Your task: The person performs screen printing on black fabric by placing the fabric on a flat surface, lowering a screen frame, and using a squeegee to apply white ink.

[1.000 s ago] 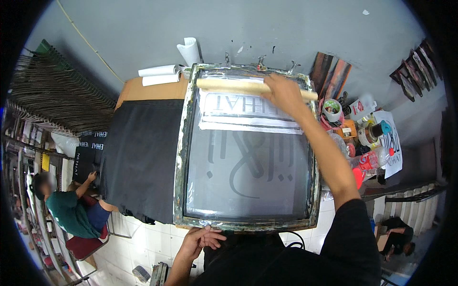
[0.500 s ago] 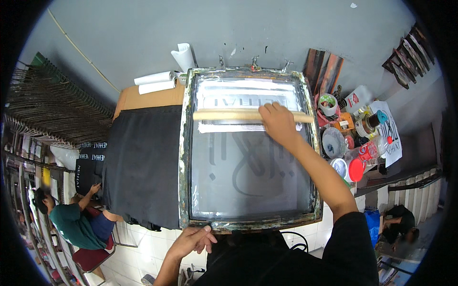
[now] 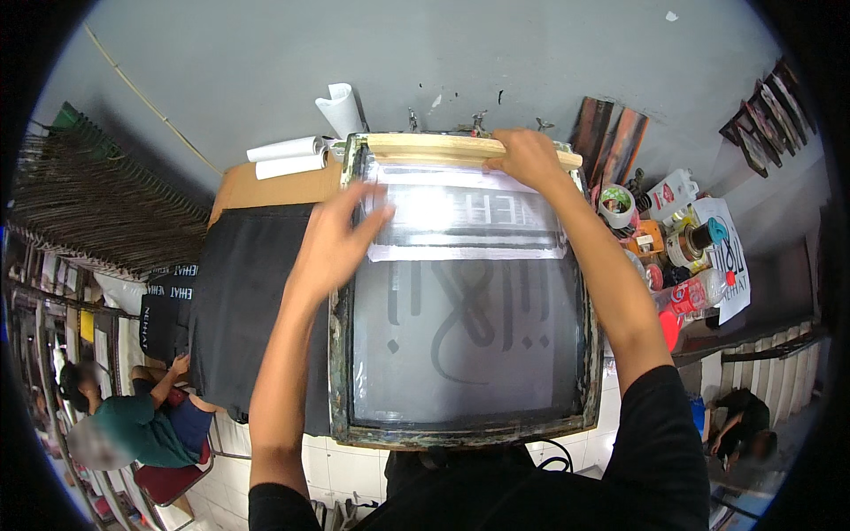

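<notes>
A screen-printing frame [image 3: 588, 372] with a paint-stained wooden rim lies in front of me. Dark curved shapes show through its grey mesh [image 3: 381, 380], and a pale taped band with a printed stencil crosses the far part. At the far end rests a squeegee [image 3: 425, 147] with a long wooden handle. My right hand [image 3: 529, 159] is closed round the handle's right part. Over the frame's left side, my left hand [image 3: 345, 232] is raised, slightly smeared by motion, fingers apart and holding nothing. Black cloth [image 3: 252, 301] lies to the left of the frame.
Right of the frame stand ink tubs [image 3: 617, 205], a plastic bottle [image 3: 695, 294] and a white jug [image 3: 673, 193]. Paper rolls [image 3: 288, 157] lie at the back left. One person [image 3: 146, 420] sits at left; another [image 3: 744, 420] is at lower right.
My right hand and the squeegee have moved to the far end of the frame. My left hand has risen from the near edge to above the frame's left side.
</notes>
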Tool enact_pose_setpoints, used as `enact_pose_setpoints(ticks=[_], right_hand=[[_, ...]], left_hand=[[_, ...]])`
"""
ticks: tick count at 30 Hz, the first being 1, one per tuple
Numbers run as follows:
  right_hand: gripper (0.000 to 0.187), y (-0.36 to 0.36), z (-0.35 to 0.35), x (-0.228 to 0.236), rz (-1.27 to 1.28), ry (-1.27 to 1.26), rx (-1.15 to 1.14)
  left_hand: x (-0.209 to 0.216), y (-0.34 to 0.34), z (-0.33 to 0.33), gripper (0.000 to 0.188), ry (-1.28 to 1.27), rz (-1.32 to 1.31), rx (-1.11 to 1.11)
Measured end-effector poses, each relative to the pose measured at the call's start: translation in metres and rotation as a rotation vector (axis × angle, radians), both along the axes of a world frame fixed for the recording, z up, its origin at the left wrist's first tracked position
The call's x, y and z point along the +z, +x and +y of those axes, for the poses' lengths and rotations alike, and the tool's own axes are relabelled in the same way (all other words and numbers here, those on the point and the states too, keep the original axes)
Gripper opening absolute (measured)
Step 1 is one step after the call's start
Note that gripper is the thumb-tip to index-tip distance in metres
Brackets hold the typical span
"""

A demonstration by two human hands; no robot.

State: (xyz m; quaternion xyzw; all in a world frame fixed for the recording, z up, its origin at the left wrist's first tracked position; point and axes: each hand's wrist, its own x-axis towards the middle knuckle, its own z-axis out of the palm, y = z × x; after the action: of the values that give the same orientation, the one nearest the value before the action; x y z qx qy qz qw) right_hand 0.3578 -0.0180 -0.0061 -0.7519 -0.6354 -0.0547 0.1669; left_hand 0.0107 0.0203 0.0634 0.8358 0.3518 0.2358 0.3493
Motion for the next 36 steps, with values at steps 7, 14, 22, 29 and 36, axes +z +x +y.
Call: enact_pose_setpoints(ticks=[7,14,22,29,36], right_hand=[[0.062,-0.011,-0.014,0.006,-0.108,-0.136,-0.147],[0.063,-0.02,-0.033,0.004,-0.097,-0.153,-0.15],[0.058,-0.051,-0.083,-0.016,-0.147,0.014,-0.054],[0.038,-0.078,-0.134,-0.032,-0.136,0.106,-0.013],[0.034,-0.088,-0.146,-0.047,-0.133,0.247,0.056]], left_hand=[[-0.054,0.076,0.113,0.037,0.277,0.234,-0.065],[-0.057,0.062,0.088,0.033,0.193,0.21,-0.052],[-0.061,0.021,0.034,0.025,0.239,0.152,-0.061],[-0.068,-0.009,-0.017,0.025,0.352,0.133,-0.068],[-0.075,-0.048,-0.049,0.056,0.481,-0.058,0.095]])
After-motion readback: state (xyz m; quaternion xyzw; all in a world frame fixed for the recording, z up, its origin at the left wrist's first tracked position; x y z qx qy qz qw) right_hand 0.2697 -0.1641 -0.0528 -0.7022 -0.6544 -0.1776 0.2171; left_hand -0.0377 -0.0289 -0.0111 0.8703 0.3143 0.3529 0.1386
